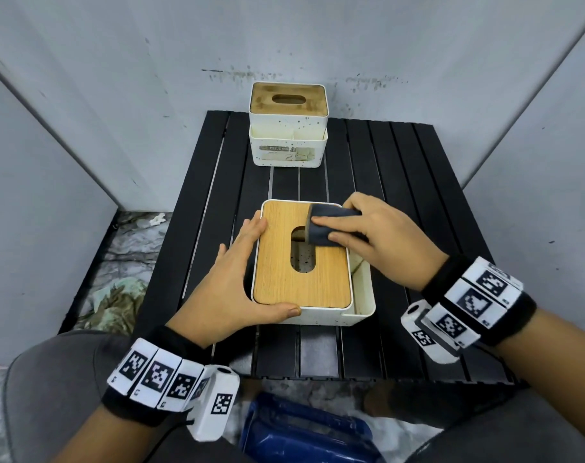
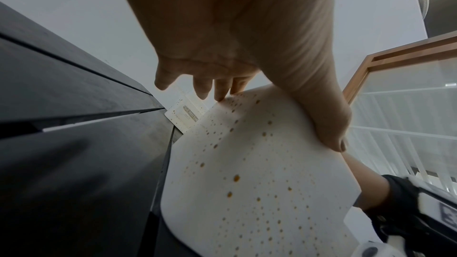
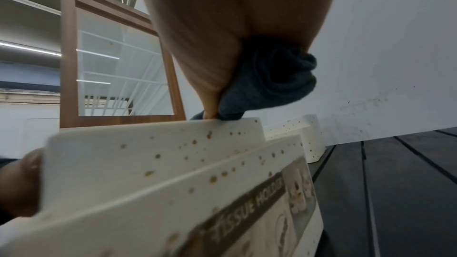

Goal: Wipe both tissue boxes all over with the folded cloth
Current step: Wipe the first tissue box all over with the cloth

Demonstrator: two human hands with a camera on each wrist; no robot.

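The near tissue box point(image 1: 361, 312), white with brown speckles and a wooden slotted lid point(image 1: 284, 272), sits mid-table. My left hand point(image 1: 231, 282) braces its left front corner: straight fingers lie along the left side and the thumb along the front rim. The left wrist view shows that hand point(image 2: 235, 46) spread against the speckled wall point(image 2: 247, 183). My right hand point(image 1: 378, 242) grips the folded dark grey cloth point(image 1: 321, 228) and presses it on the lid's far right part, beside the slot. The cloth point(image 3: 272, 85) bunches under the palm. The far tissue box point(image 1: 288, 128) stands untouched at the table's back edge.
The black slatted table point(image 1: 401, 182) stands in a corner of grey-white walls, which rise right behind the far box. Crumpled litter point(image 1: 117, 295) lies on the floor to the left. A blue object point(image 1: 301, 426) sits between my knees below the table's front edge.
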